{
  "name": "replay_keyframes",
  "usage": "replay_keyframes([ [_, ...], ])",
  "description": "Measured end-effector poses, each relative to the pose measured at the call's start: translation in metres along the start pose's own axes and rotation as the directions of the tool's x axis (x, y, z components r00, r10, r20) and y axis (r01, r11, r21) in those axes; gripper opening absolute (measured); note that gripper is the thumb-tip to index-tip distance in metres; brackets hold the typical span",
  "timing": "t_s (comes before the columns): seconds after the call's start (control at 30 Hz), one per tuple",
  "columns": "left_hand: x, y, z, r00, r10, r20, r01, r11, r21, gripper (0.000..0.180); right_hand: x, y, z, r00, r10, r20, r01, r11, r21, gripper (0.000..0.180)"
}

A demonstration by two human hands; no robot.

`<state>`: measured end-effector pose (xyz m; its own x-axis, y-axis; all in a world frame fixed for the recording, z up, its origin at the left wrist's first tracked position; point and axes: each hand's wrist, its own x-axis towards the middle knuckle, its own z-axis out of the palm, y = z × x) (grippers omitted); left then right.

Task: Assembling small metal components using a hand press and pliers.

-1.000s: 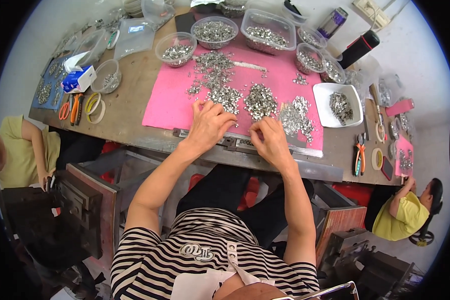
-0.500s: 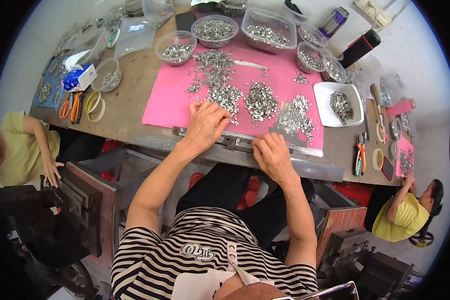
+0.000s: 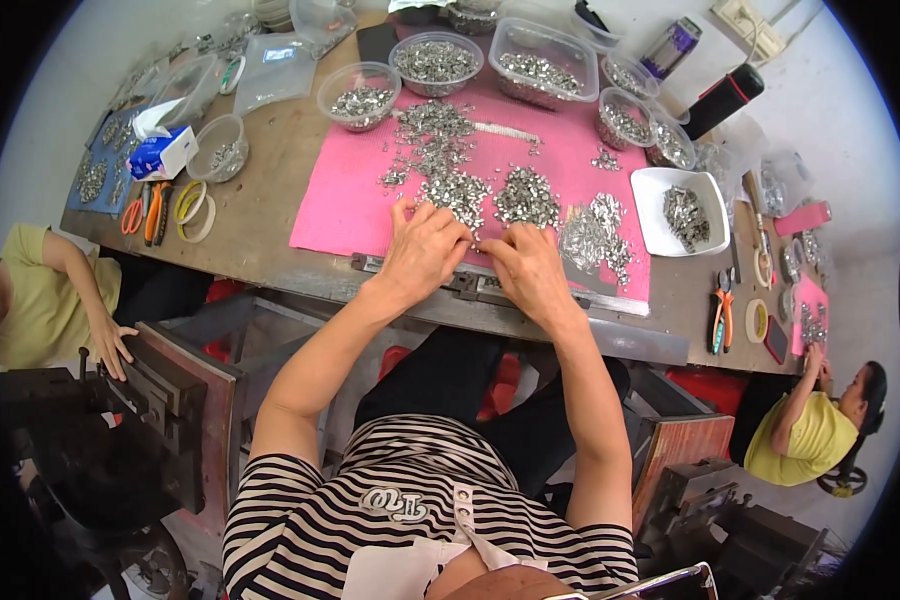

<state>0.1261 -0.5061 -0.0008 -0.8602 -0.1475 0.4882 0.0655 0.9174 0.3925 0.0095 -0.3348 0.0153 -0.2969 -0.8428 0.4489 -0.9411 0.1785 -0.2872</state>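
Observation:
My left hand, fingers curled and tips together, is at the near edge of a pile of small silvery metal pieces. Close beside it my right hand is closed in a pinch, its fingertips almost meeting the left ones. Whatever sits in either pinch is too small to make out. Beneath both hands a narrow metal rail fixture lies along the table's front edge, partly covered by them. A second pile of small metal pieces lies just beyond my right hand, and flatter silvery pieces are spread to its right.
A pink mat bears the piles. Around it stand plastic tubs of metal pieces and a white dish. Pliers and tape rolls lie at the sides. Two co-workers in yellow shirts sit left and right, near dark machines.
My right hand has moved up and left from the rail's right part to the near edge of the piles, close to my left hand. The left hand has shifted slightly right.

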Motion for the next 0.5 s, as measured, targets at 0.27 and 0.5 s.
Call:
replay_keyframes([
  [0.27, -0.001, 0.001, 0.002, 0.998, -0.055, 0.012, 0.055, 0.996, -0.064, 0.01, -0.01, 0.007, -0.01, 0.999, 0.042, -0.022, -0.04, 0.998, 0.058, 0.017],
  [0.5, 0.0, 0.003, -0.005, 0.993, -0.102, 0.06, 0.108, 0.989, -0.104, 0.006, 0.0, -0.004, 0.001, 0.996, 0.046, -0.07, -0.042, 0.997, 0.063, 0.012],
])
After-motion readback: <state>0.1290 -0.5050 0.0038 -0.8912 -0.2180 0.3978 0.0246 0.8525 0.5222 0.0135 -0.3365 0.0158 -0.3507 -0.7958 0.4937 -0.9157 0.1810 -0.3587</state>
